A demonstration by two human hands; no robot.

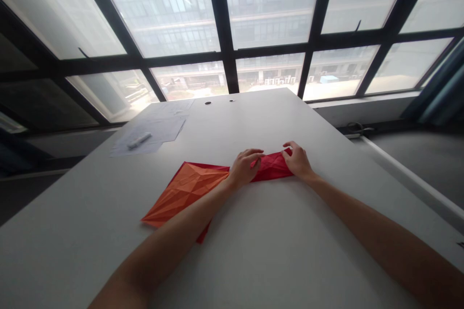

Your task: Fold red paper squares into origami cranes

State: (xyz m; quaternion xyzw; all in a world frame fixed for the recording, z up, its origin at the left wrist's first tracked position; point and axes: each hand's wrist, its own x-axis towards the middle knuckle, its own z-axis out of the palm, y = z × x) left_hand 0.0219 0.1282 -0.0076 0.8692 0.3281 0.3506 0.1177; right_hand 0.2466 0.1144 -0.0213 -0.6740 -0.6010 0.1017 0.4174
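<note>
A folded strip of red paper [272, 166] with crease lines lies on the white table between my hands. My left hand [243, 168] is over its left end, with fingers curled and thumb against the paper. At the right end, my right hand [298, 160] grips the edge between thumb and bent fingers. Left of my left hand lies a sheet of creased orange paper [190, 183], with red edges showing along its top and below my forearm. My left forearm covers part of it, so I cannot tell whether the orange and red pieces are joined.
The white table [253, 251] reaches toward large dark-framed windows [268, 53]. Printed sheets [159, 130] lie at the back left, with a whitish tube-like object [139, 140] on top. Round holes [208, 103] pierce the far tabletop. A white rail [409, 174] runs beyond the right edge.
</note>
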